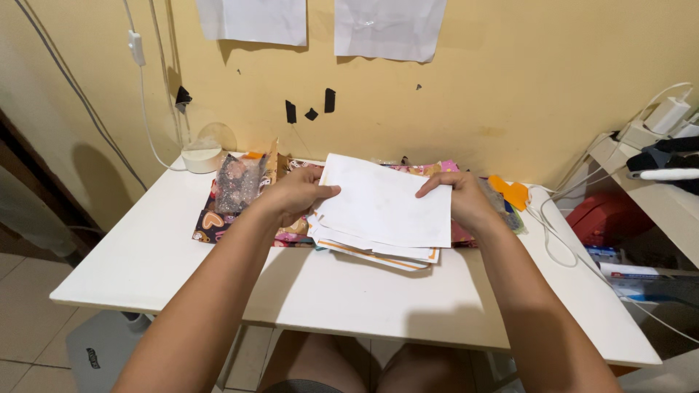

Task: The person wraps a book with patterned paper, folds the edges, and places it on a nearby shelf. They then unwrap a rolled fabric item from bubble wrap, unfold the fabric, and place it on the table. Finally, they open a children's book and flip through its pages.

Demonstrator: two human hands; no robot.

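Landmark: paper stack [382, 211]. Nearest the camera, bare white worktop [349, 291] runs from the stack to the front edge, open room there. Left of the stack more bare worktop out to the left edge. Left hand [295, 195] grips the stack's left edge, fingers closed on it, thumb on top. Right hand [466, 200] grips the right edge, fingers [437, 183] curled over the top sheet. Stack held just above the worktop, tilted a bit; lower sheets fan out at the near edge. Under and behind the stack, patterned wrapping sheets [211, 222] lie flat. Left-behind the stack, a clear bag [237, 182], then a tape roll [202, 155] by the wall. Right of the stack, orange cutouts [511, 193], white cables [553, 233] near the right edge.
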